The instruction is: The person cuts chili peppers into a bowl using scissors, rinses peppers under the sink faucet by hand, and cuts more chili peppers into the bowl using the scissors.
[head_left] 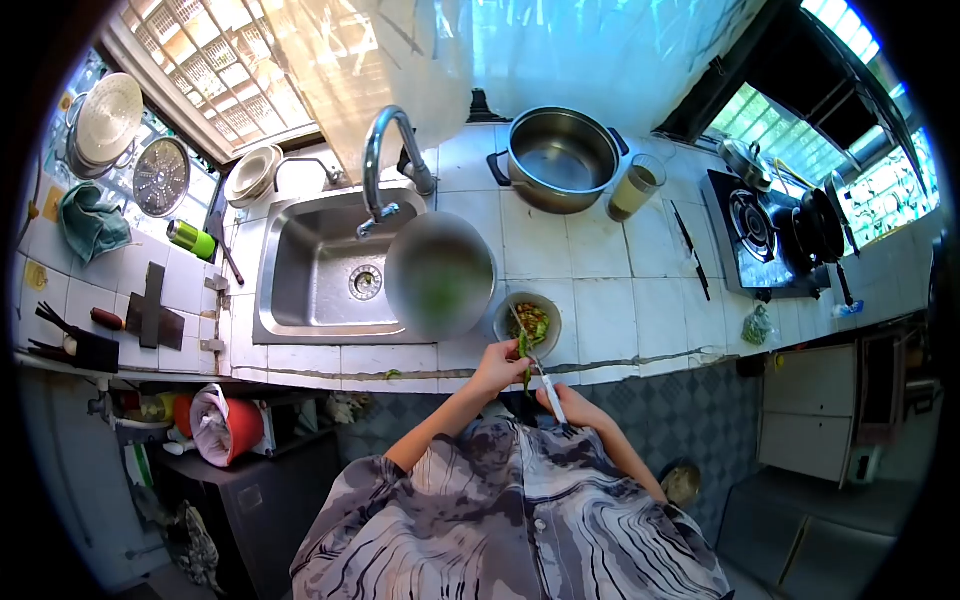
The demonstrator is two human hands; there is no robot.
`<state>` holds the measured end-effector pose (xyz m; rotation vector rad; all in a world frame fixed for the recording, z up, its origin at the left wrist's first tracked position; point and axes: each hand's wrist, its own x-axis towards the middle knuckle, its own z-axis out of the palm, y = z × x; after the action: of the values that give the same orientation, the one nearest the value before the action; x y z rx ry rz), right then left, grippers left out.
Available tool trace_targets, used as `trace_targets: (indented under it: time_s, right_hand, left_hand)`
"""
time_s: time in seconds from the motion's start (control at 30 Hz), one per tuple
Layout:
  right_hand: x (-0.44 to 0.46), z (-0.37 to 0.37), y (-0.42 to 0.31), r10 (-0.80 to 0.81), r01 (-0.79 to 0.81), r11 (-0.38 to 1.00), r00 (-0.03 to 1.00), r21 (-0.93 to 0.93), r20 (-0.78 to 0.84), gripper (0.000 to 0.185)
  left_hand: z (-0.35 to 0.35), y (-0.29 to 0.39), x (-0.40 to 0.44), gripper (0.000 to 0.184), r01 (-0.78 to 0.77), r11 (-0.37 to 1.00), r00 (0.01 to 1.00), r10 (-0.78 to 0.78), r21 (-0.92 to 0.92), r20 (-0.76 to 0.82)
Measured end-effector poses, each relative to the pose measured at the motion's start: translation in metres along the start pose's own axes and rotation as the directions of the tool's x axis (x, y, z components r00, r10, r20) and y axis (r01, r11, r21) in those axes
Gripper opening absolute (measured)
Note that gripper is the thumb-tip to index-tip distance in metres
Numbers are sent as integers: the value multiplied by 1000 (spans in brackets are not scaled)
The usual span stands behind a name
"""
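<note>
Left grip (497, 368) holds green vegetable (524, 344); right grip (574, 406), knife (550, 392).

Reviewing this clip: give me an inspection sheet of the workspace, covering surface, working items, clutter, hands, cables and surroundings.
Surface: white tiled counter, uneven along its front edge.
Working items: green pod and white-handled knife, over or near a bowl of chopped pieces.
Clutter: metal pot and glass of cloudy liquid behind; round vessel, blurred, overlapping the sink in view.
Hands: left holds the pod; right grips the knife.
Cables: nothing seen.
Surroundings: stove at right, barred window at left.
</note>
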<state>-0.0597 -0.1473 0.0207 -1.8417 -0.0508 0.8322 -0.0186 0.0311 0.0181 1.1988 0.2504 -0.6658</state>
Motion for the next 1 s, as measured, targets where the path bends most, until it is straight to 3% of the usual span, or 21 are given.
trace_targets:
  time_s: [0.1, 0.2, 0.27, 0.33, 0.4, 0.53, 0.6, 0.77, 0.87, 0.93, 1.0]
  right_hand:
    - [-3, -11, 12, 27, -22, 995, 999, -99, 47, 43]
    - [-10, -24, -9, 54, -53, 999, 987, -11, 149, 44]
    - [-6, -29, 1, 71, -77, 997, 981, 24, 178, 44]
    - [0, -33, 14, 90, -104, 993, 974, 57, 208, 45]
    - [7, -40, 27, 254, -248, 967, 945, -54, 206, 57]
    - [7, -50, 27, 238, -238, 971, 935, -32, 263, 59]
    - [20, -47, 54, 54, -8, 986, 958, -165, 281, 56]
    - [18, -53, 40, -3, 30, 996, 949, -81, 314, 51]
    - [15, -56, 25, -45, 85, 992, 932, -96, 359, 53]
    - [12, -54, 17, 99, -70, 993, 938, -99, 333, 52]
    - [17, -49, 31, 100, -72, 992, 953, -107, 287, 51]
  left_hand:
    - [12, -25, 13, 24, -53, 994, 994, 61, 93, -86]
    - [18, -40, 21, 28, -104, 977, 975, 137, 186, -176]
    - [20, -50, 27, 31, -148, 900, 937, 261, 410, -233]
    - [20, -58, 31, 32, -117, 900, 929, 248, 419, -273]
    - [22, -64, 35, 33, -89, 900, 920, 238, 426, -311]
    - [29, -65, 35, 41, -107, 948, 892, 225, 300, -392]
    - [33, -63, 34, 43, -151, 972, 864, 219, 181, -454]
    - [40, -70, 36, 42, -146, 969, 834, 229, 199, -502]
    - [35, -74, 42, 42, -135, 926, 793, 314, 352, -521]
    - [33, -76, 46, 36, -176, 919, 726, 364, 354, -583]
    - [26, -74, 47, 37, -131, 925, 776, 319, 356, -544]
